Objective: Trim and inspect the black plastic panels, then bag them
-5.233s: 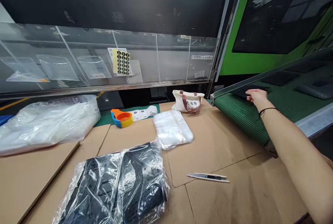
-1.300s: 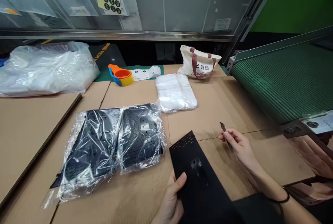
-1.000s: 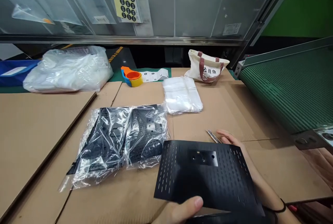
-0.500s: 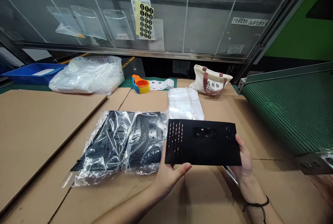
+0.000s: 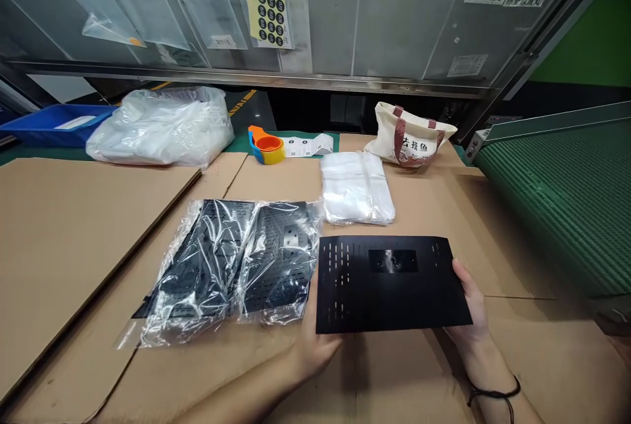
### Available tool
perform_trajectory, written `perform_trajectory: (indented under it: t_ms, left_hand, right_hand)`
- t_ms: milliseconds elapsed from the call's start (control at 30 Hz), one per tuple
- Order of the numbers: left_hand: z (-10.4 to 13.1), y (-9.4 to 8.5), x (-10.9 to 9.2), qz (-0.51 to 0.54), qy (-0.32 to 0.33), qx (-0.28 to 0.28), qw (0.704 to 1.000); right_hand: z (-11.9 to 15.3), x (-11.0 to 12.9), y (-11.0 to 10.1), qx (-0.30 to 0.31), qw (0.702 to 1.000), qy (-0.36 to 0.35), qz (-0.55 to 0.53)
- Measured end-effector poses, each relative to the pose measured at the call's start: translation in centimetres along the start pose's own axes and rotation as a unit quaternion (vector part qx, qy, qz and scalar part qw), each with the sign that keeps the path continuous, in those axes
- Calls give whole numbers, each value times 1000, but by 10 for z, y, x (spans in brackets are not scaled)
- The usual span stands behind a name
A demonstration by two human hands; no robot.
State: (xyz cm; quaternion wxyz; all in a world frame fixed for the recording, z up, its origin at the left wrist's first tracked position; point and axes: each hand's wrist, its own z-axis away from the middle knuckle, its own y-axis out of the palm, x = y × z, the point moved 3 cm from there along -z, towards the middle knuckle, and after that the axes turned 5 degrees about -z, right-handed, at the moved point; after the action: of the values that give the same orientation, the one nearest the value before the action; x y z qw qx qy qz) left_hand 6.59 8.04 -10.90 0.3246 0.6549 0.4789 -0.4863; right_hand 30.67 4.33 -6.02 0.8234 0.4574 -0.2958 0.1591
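A flat black plastic panel (image 5: 389, 299) with rows of slots at its left and a shiny recessed rectangle near its top is held up over the cardboard. My left hand (image 5: 318, 338) grips its left edge, most of the fingers hidden behind it. At the right edge, my right hand (image 5: 470, 306) is closed on the panel, fingertips showing at the side. Left of the panel lie two black slotted panels in clear plastic bags, one farther left (image 5: 202, 266) and one nearer (image 5: 279, 259). Just beyond the held panel is a stack of clear bags (image 5: 357, 187).
A thick cardboard sheet (image 5: 89, 213) lies at left. Along the back are a blue tray (image 5: 54, 125), a bulky plastic bag (image 5: 162, 128), an orange, yellow and blue tape holder (image 5: 267, 146) and a cloth bag (image 5: 411, 138). A green conveyor belt (image 5: 562, 181) runs at right.
The black panel has tilted and come lower and closer, showing more of its face. My left thumb has gone from its front to below the edge. The camera view has dipped.
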Motion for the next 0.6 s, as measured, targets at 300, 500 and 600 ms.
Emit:
perform_trajectory:
  t_ms: [300,500,600]
  left_hand:
    - [-15,1,-32,-8,-39,33,999]
    - [-16,4,-34,-3,8,68,998]
    - [-13,5,-27,10,-29,56,998]
  right_hand:
    - [-4,2,-10,-16,998,-50,37]
    - [-5,1,-13,-84,995,-43,-13]
    - [-4,1,-11,-74,996,-43,-8]
